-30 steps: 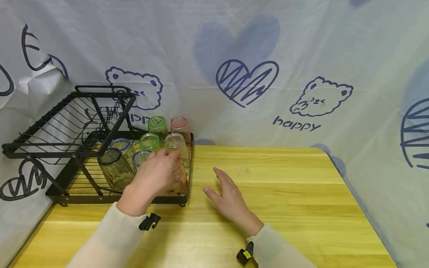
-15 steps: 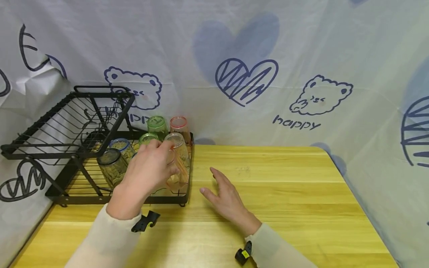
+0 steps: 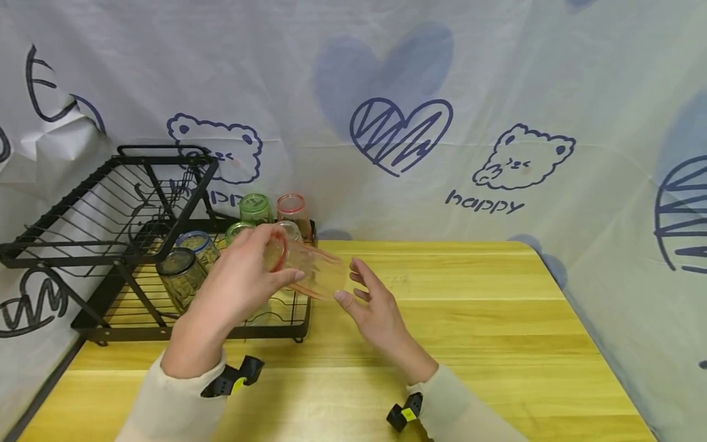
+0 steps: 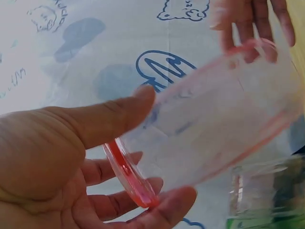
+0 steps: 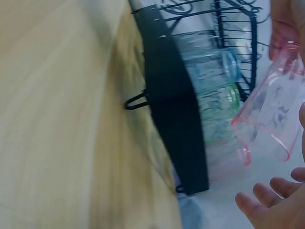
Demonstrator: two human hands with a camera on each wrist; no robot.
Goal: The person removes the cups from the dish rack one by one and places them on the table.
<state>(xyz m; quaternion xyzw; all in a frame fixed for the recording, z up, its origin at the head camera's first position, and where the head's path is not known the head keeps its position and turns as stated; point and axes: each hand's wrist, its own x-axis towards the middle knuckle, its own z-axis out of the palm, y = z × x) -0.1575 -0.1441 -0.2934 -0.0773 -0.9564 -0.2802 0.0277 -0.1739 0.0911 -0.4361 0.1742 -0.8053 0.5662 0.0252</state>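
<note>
Tilted nearly sideways above the rack's right edge is a clear glass with red edges. Its red-rimmed base end is gripped by my left hand, thumb on one side and fingers on the other, as the left wrist view also shows for the glass. The glass's wide end points right, toward my right hand, whose fingers are spread around that end. In the right wrist view the fingers of my right hand stand apart from the glass; firm contact cannot be told.
A black two-tier rack stands at the left of the wooden table. Upside-down glasses stand on its lower tier: black-based, blue-based, green-based, red-based. A printed cloth hangs behind.
My left hand has lifted the red-edged glass from the rack's front right and tipped it, wide end toward the right. My right hand has stayed nearly in place; the glass has come to its fingers.
</note>
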